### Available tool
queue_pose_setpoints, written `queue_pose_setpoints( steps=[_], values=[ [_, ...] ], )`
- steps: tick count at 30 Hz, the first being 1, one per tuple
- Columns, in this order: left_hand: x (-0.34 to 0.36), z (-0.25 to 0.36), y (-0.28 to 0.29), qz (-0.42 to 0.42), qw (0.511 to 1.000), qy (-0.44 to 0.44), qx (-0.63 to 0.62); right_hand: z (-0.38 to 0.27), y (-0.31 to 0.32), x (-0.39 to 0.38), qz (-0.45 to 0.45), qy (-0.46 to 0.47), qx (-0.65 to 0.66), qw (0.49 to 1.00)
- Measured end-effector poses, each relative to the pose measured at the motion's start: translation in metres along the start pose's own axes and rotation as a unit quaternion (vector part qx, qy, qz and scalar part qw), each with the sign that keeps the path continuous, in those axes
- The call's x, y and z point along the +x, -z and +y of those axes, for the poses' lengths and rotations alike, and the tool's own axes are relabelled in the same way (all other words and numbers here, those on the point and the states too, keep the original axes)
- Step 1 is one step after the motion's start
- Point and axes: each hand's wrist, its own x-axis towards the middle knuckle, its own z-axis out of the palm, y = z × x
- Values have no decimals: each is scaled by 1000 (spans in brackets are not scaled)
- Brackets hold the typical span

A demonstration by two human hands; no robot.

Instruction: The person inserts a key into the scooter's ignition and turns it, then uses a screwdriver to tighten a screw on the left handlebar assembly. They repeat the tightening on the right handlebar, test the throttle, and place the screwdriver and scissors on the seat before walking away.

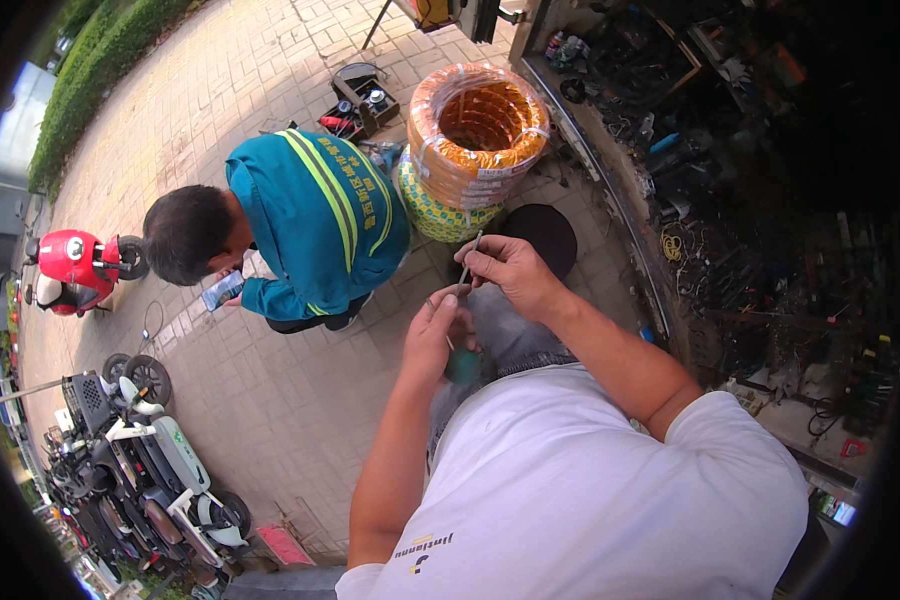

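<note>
My right hand (515, 275) is closed in a pinch on a thin grey rod (475, 246), whose upper tip sticks out above the fingers. Just to the lower left, my left hand (435, 335) is closed with its fingertips near the rod's lower end. A thin strip also shows along that hand, too small to name. Beneath the left hand is a blurred green rounded thing (462, 366); whether the hand holds it I cannot tell. Both hands are above my grey trousers (505, 330).
A stack of wrapped orange hose-like coils (480, 175) stands ahead, beside a dark round seat (540, 240). Left of it, a person in a teal jacket (320, 220) holds a phone (222, 290). Beyond are a toolbox (365, 110), parked scooters (160, 470) and, at right, cluttered shelves (770, 280).
</note>
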Motion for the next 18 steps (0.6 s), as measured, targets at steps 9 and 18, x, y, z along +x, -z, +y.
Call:
queue_pose_setpoints(
  steps=[9,18],
  values=[
    [31,-128,96,50,933,205,-291,-26,138,-86,173,37,127,976],
    [121,-185,60,-50,918,358,-164,9,331,-217,537,160,161,813]
  ],
)
